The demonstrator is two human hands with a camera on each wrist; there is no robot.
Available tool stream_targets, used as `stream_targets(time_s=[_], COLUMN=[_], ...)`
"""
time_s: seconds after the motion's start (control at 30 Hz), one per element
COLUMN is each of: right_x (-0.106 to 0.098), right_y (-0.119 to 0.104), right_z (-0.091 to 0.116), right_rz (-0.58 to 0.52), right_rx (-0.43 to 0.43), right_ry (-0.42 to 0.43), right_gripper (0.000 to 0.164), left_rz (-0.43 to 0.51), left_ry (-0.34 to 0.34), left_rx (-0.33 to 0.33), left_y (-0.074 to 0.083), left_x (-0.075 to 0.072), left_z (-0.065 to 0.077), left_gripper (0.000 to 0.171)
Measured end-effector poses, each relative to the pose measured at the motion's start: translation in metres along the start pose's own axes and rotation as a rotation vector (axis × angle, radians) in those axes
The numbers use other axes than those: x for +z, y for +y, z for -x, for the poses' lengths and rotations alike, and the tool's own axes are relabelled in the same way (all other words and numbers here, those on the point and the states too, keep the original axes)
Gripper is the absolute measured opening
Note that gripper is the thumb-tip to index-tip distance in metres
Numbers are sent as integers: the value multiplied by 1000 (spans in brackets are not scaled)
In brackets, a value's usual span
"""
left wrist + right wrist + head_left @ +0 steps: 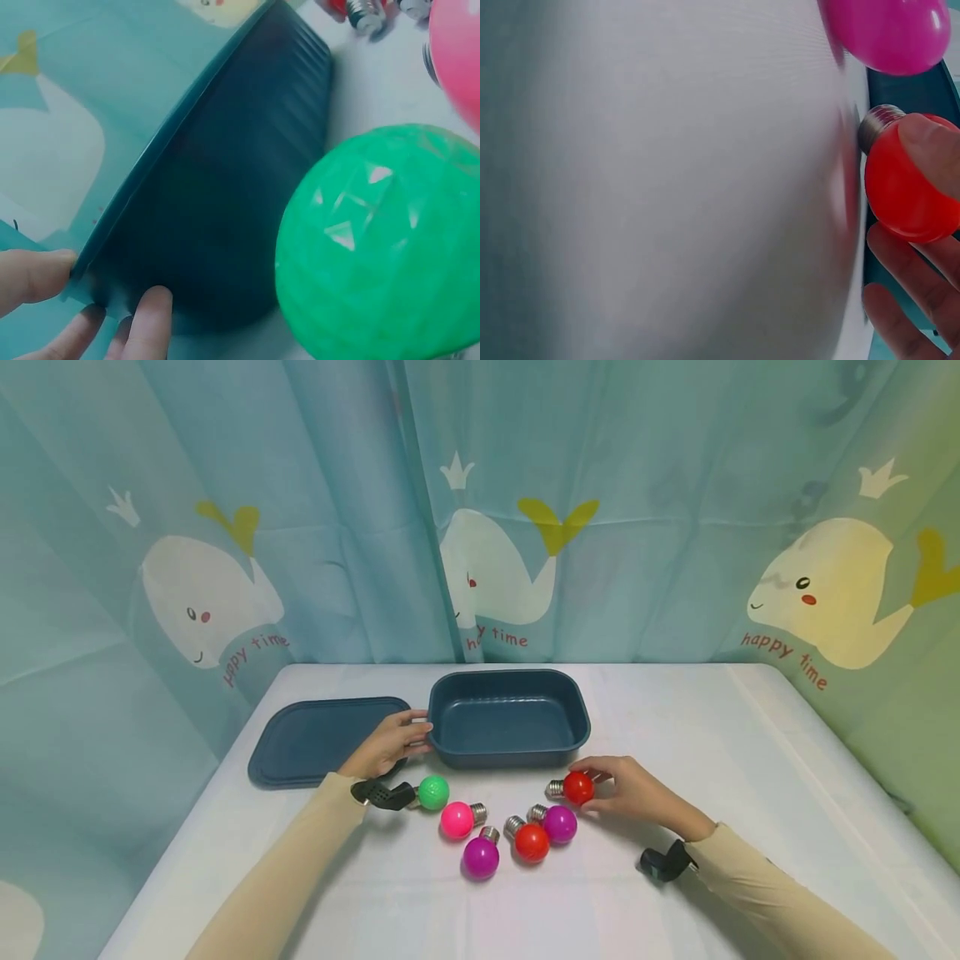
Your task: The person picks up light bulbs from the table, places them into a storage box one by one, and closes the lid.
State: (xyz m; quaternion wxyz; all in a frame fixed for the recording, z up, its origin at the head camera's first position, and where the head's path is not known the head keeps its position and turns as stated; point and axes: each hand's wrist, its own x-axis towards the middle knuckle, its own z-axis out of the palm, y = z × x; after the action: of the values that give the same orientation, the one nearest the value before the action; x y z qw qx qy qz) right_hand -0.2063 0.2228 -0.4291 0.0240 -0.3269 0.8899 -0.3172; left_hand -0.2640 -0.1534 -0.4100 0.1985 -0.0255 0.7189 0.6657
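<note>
My left hand (390, 743) holds the left end of a dark blue rectangular box (510, 760). In the left wrist view its fingers (152, 322) lie at the rim and outer wall. On the right, my right hand (628, 789) pinches a red light bulb (578, 788) between thumb and fingers, in front of the box's right corner. The bulb's metal screw base (880, 126) points left in the head view. Close to that hand lie a purple bulb (559, 824) and another red bulb (532, 843). A green faceted bulb (433, 793) sits beside my left wrist.
A pink bulb (457, 821) and a second purple bulb (481, 858) lie on the white table (712, 735) in front of the box. Left of the box is a flat dark blue lid (315, 735), partly behind my left hand. A whale-print curtain (360, 568) hangs behind.
</note>
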Motion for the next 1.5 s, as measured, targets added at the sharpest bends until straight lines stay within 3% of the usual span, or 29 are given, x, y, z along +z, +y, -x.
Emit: stream_targets(time_s=[0.2, 1.03, 1.5], right_x=[-7, -37, -59], right_y=[-1, -18, -30], right_z=[-2, -6, -9], right_rz=[7, 40, 143], right_rx=[-30, 1, -51], right_ry=[16, 5, 63], right_gripper=[47, 46, 48], left_rz=[3, 6, 12], left_ry=[11, 14, 25], left_rx=[-5, -4, -5], left_y=[1, -1, -2], left_x=[0, 2, 4], left_z=[-1, 3, 2], left_gripper=[54, 55, 54])
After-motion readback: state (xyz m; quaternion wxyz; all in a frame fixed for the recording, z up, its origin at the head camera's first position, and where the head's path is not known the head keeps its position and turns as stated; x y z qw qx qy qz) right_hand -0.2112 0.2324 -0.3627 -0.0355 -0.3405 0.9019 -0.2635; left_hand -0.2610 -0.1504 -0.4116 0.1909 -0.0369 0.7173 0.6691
